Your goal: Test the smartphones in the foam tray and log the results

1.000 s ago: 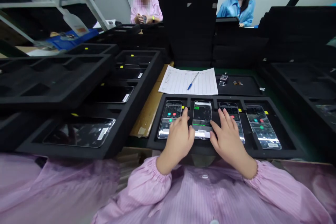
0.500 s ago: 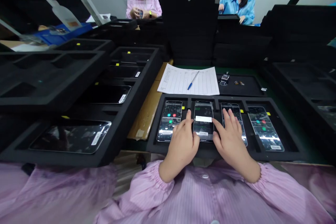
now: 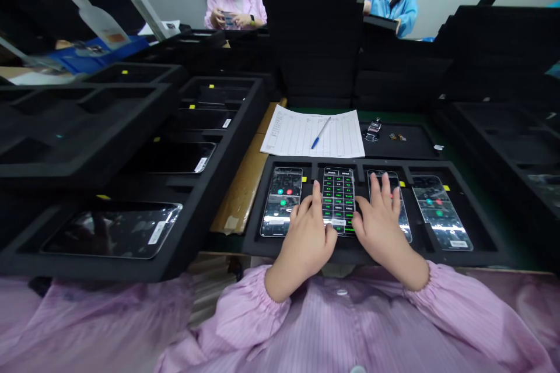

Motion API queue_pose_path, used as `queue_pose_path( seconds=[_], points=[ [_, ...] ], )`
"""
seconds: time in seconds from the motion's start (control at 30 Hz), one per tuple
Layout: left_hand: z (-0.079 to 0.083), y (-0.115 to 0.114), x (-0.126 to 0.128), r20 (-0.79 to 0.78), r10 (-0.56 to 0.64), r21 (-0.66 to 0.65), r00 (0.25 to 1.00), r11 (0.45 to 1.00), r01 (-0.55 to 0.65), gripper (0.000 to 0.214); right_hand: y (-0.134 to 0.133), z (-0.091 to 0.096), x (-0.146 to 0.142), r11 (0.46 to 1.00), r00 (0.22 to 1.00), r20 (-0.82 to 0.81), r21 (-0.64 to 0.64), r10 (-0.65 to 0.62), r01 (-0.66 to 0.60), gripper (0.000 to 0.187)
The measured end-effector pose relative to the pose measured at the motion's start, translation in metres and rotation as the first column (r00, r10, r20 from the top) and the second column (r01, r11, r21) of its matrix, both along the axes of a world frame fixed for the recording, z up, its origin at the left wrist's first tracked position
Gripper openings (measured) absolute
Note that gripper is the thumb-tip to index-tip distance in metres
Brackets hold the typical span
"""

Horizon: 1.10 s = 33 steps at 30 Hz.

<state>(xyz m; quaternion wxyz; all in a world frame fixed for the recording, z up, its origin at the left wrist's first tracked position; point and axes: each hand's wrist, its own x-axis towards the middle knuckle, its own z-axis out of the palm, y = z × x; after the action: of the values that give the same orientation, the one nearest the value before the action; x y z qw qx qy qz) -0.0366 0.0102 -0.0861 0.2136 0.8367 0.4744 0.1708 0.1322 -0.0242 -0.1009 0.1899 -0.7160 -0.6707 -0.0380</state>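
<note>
A black foam tray (image 3: 476, 245) in front of me holds several lit phones side by side. My left hand (image 3: 306, 239) rests on the tray between the first phone (image 3: 282, 201) and the second phone (image 3: 338, 198), fingers stretched, thumb at the second phone's lower edge. My right hand (image 3: 380, 224) lies flat with fingers spread over the third phone (image 3: 391, 201), its thumb touching the second phone's right side. The second phone shows a grid of green and white cells. A fourth phone (image 3: 441, 211) lies at the right, untouched.
A printed sheet (image 3: 297, 134) with a blue pen (image 3: 321, 133) lies behind the tray. Black foam trays with dark phones (image 3: 114, 230) fill the left; more trays stand at the right (image 3: 503, 140). Two people sit across the bench.
The second phone's screen changed from a dark page with a white bar to a grid of green and white cells. Both hands shifted slightly; the thumbs stay at that phone.
</note>
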Motion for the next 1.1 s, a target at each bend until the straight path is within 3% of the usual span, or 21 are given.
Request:
queue_pose_path(
  seconds=[0.6,1.1],
  points=[
    [0.0001,0.0003,0.0026,-0.071,-0.091,0.132,0.993,0.986,0.1,0.088,0.0086,0.0,0.0026,0.996,0.985,-0.162,-0.079,-0.053,0.041,0.028],
    [-0.0009,0.0007,0.0036,-0.069,-0.04,0.119,0.997,0.992,0.048,0.087,0.0066,0.0041,0.0027,0.99,0.983,-0.163,-0.126,-0.078,0.058,0.038]
  ],
)
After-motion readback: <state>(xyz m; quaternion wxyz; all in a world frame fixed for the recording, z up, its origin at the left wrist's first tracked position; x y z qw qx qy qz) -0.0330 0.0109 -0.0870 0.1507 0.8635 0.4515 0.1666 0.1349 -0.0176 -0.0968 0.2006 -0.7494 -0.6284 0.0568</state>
